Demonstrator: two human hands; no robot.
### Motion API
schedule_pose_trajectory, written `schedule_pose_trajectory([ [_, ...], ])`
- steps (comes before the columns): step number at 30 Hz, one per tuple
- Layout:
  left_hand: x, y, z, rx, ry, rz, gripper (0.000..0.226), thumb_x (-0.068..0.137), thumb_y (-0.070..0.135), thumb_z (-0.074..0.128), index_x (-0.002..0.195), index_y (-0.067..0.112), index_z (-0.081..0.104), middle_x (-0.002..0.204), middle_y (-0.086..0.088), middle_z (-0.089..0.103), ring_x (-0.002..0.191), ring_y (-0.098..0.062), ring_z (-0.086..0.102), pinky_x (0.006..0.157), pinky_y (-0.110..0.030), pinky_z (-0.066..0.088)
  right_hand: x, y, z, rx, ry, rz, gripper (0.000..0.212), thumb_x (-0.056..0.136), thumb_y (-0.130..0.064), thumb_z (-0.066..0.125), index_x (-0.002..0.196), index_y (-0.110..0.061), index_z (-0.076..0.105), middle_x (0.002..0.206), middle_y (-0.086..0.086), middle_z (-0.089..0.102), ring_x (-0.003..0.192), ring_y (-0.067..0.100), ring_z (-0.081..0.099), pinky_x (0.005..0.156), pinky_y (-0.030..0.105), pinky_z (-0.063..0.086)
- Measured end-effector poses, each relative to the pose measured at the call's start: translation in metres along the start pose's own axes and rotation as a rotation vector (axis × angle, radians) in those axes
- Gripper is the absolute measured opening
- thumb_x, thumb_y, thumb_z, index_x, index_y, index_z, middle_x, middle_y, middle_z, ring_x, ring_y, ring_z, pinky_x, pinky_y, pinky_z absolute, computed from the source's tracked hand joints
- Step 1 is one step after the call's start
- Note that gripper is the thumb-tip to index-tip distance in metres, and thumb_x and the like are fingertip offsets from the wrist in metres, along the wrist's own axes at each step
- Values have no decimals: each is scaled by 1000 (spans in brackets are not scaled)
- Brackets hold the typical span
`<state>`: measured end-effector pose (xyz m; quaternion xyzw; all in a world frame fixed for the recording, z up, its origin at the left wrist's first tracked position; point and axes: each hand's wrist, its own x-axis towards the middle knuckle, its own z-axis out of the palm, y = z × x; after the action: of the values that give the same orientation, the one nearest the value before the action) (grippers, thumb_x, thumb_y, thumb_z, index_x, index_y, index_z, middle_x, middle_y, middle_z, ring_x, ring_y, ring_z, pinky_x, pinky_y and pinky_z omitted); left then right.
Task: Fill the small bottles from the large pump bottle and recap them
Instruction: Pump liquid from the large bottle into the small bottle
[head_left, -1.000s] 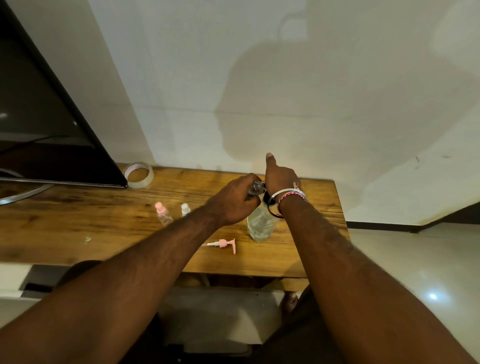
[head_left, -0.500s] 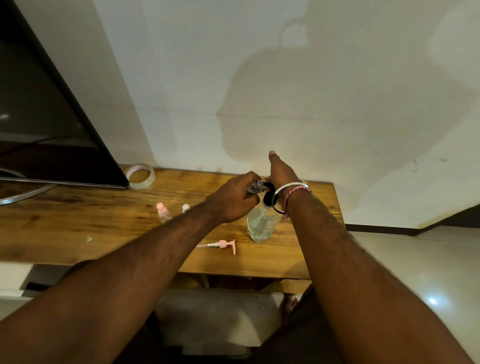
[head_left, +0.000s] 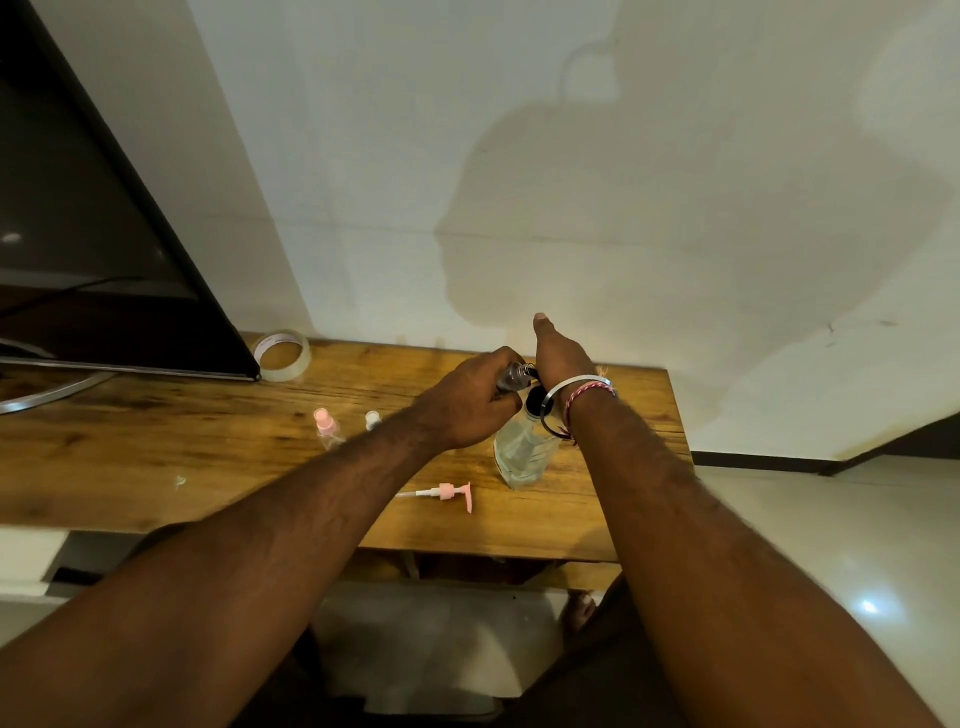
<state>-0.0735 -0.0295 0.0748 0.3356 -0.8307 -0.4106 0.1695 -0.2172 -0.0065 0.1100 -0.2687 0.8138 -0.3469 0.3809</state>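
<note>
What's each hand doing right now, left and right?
Left hand: fingers curled round a small clear bottle, held tilted at the large bottle's mouth.
Right hand: on the large bottle's neck, thumb up; its grip is hidden, so cannot tell.

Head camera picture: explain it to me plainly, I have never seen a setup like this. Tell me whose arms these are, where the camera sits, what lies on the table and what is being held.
There is no machine here. A person wears a wide-angle camera on the head, looking forward and down, so both forearms reach into view from below.

The left hand grips a small clear bottle, tipped toward the open neck of the large bottle. The right hand is at that large bottle's top, thumb raised; its fingers are hidden, so its grip is unclear.

On the wooden table lie a pink pump head, removed from its bottle, a pink-capped small bottle, a white-capped small bottle and a roll of tape. A dark screen stands at the left.
</note>
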Motion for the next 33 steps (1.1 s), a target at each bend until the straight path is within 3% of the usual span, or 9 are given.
schedule_pose_trajectory([
  [3,0,-1,2,2,2,0,26,99,14,62,124,17,58,111,6,63,95,-4,59,72,-19,43,1,1,0,-120,15,-33,66,104,-58,22,105,-7,63,116,19,63,110,35,60,96,37,43],
  [6,1,-5,5,2,-3,-15,24,98,15,63,120,19,58,111,5,64,97,-9,61,75,-24,46,3,5,2,-201,62,-46,72,103,-60,21,75,-8,61,104,17,66,98,33,60,86,35,41],
  [9,1,-6,6,-2,3,-10,20,97,12,63,114,22,57,101,9,61,92,-7,60,70,-23,43,5,8,4,-243,89,-76,72,102,-61,21,65,-13,59,101,18,68,96,34,63,93,40,47],
  [17,-2,-10,8,3,3,-19,21,97,16,63,117,19,59,104,6,64,94,-7,61,73,-27,47,2,11,6,-201,123,-45,73,99,-67,25,67,-12,63,95,15,68,90,33,62,87,38,47],
  [22,0,-4,3,-22,28,-2,24,97,13,62,119,18,60,107,4,67,94,-7,62,74,-27,50,2,1,3,-56,55,-4,62,100,-65,29,83,-13,59,103,14,63,98,32,60,89,37,45],
  [25,0,-1,0,-32,16,2,30,97,13,62,127,18,59,113,6,66,98,-5,61,76,-20,47,-4,-3,0,87,-16,57,61,88,-74,38,94,-18,61,105,10,67,99,30,64,97,44,49],
  [29,-1,-1,1,-43,17,-5,30,98,12,63,128,17,59,113,6,65,98,-7,60,74,-19,44,-5,-3,0,161,-87,108,80,68,-86,41,109,-21,63,108,10,70,99,32,67,100,50,48],
  [33,-2,-3,2,-47,26,-9,25,98,14,63,122,21,58,109,7,64,96,-5,61,74,-24,46,-3,-1,0,77,-58,26,57,94,-71,34,89,-18,56,102,8,64,98,29,62,94,41,48],
])
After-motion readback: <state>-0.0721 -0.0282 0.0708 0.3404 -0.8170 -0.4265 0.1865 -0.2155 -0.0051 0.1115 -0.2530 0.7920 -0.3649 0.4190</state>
